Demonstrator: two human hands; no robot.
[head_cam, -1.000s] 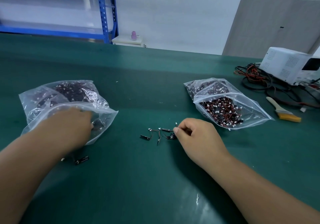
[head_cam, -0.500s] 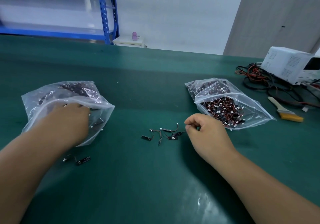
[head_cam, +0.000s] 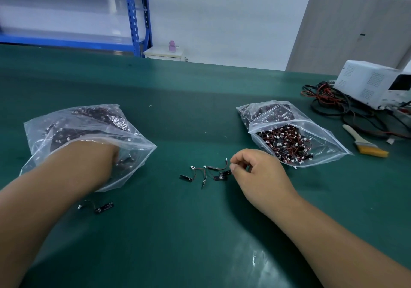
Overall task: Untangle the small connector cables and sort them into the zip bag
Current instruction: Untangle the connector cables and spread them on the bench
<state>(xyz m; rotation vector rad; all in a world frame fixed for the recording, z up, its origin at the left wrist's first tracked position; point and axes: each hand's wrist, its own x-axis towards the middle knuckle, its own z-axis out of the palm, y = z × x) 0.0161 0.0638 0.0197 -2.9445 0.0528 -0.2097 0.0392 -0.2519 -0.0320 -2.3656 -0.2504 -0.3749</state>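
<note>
My left hand (head_cam: pixel 89 161) reaches through the mouth of the left clear zip bag (head_cam: pixel 66 118), which holds dark connector cables. Its fingers are blurred by the plastic. Several small loose connector cables (head_cam: pixel 206 173) lie on the green mat between my hands. My right hand (head_cam: pixel 258 172) hovers just right of them with fingers curled. Its thumb and forefinger tips sit beside a white cable end, and I see nothing between them. A second open zip bag (head_cam: pixel 329 141) full of red-black cables lies at the right. One single cable (head_cam: pixel 97 207) lies by my left forearm.
A yellow-bristled brush (head_cam: pixel 364 143) lies right of the right bag. Behind it stands a white device (head_cam: pixel 373 83) with a tangle of black and red wires (head_cam: pixel 329 100). Blue shelving (head_cam: pixel 133 20) stands beyond the table's far edge.
My left hand has pushed deeper into the left bag. My right hand let go of the loose cables, drew back to the right, then came close to them again.
</note>
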